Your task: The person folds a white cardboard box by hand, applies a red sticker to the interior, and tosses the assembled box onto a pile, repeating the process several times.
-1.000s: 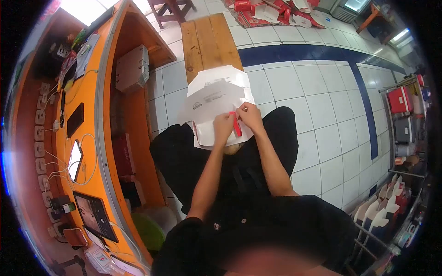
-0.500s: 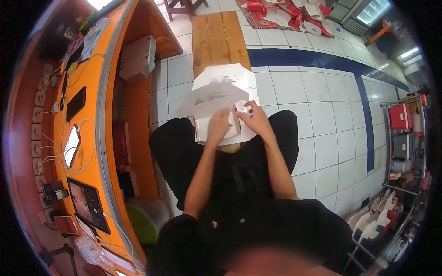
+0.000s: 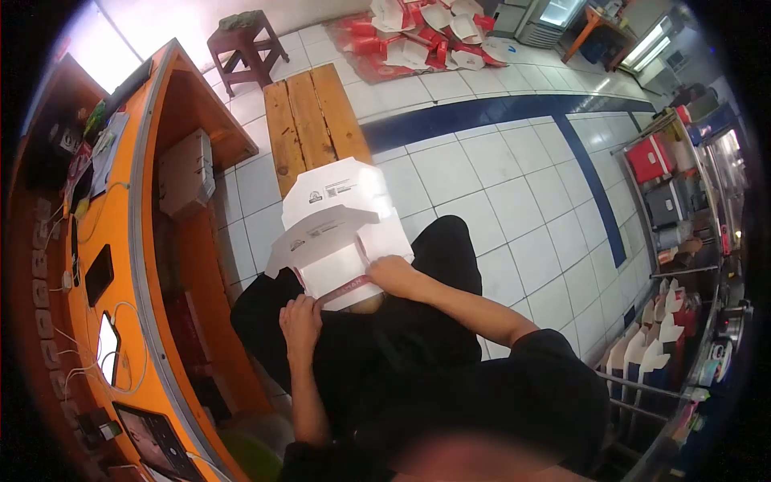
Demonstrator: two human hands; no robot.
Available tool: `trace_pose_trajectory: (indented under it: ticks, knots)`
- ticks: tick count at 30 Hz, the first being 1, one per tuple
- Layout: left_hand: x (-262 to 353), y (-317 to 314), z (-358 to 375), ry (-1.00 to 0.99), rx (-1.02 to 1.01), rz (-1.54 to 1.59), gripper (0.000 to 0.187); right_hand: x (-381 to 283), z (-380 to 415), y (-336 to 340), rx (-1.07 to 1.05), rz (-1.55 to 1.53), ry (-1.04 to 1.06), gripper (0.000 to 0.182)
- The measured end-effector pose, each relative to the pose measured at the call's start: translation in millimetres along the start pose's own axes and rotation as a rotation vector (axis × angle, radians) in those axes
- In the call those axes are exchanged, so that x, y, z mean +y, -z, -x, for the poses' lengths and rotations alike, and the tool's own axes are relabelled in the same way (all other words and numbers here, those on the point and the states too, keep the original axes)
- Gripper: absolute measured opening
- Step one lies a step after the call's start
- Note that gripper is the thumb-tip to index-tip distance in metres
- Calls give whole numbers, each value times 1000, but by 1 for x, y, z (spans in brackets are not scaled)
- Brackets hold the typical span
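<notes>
A partly folded white cardboard box (image 3: 337, 269) rests at the near end of a wooden bench (image 3: 309, 120), between my knees. Its front wall stands up and shows a red printed strip. Another flat white sheet (image 3: 325, 189) with black print lies under and beyond it. My left hand (image 3: 301, 321) is closed at the box's near left corner, fingers bent against the edge. My right hand (image 3: 391, 275) is closed over the near right corner, its fingertips partly hidden by the cardboard.
An orange counter (image 3: 128, 265) with phones, a tablet and cables runs along the left. A red-brown stool (image 3: 245, 48) stands beyond the bench. Folded red and white boxes (image 3: 434, 36) lie on the far floor. Shelving with a red box (image 3: 649, 158) stands right.
The view has turned and shifted. My hands have moved from the box's middle and right side to its two near corners. The front wall with the red strip now stands up.
</notes>
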State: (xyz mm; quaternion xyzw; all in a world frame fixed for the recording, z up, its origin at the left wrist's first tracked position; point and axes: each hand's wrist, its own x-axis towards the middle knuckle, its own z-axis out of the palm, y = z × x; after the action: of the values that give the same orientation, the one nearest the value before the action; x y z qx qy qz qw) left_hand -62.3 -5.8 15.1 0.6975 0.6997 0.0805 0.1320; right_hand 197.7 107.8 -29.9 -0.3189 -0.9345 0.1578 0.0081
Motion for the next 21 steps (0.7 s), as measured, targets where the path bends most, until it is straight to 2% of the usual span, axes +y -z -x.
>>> trace_pose_trajectory:
  ticks: [1, 3, 4, 5, 8, 9, 11, 12, 14, 15, 16, 18, 19, 20, 21]
  knots:
    - [-2, 1, -3, -19, 10, -35, 25, 2, -1, -2, 23, -17, 13, 19]
    - [0, 8, -1, 0, 198, 159, 30, 7, -6, 3, 62, -115, -8, 22]
    - [4, 14, 1, 4, 293, 254, 33, 9, -8, 25, 8, -179, 28, 25]
    - [13, 25, 3, 224, 308, 674, 39, 7, -5, 56, -47, -243, 64, 28]
    - [-31, 3, 12, 492, 698, 1174, 47, 13, -3, 124, -251, -484, 236, 36]
    - [-40, 1, 17, 568, 745, 1307, 51, 19, -7, 146, -324, -565, 306, 38]
    - [-37, 16, 10, 739, 874, 1600, 59, 31, -24, 194, -472, -509, 436, 40]
    - [-38, 19, 9, 793, 858, 1572, 58, 44, -37, 218, -543, -477, 500, 41]
    - [-51, 4, 13, 698, 787, 1541, 56, 111, -83, 275, -491, -323, 422, 38]
    - [-52, 2, 13, 690, 779, 1519, 56, 133, -98, 334, -273, -60, 129, 39]
    - [-51, -1, 12, 688, 767, 1497, 55, 196, -132, 382, 19, 63, 116, 38]
    - [-49, -5, 9, 673, 739, 1461, 54, 239, -146, 465, 322, 281, -279, 67]
    - [-51, -9, 7, 657, 726, 1446, 54, 254, -150, 490, 413, 346, -479, 83]
    - [-52, -10, 5, 638, 715, 1435, 53, 266, -164, 493, 488, 363, -591, 100]
    - [-49, -10, 1, 645, 721, 1440, 52, 284, -189, 466, 598, 283, -594, 97]
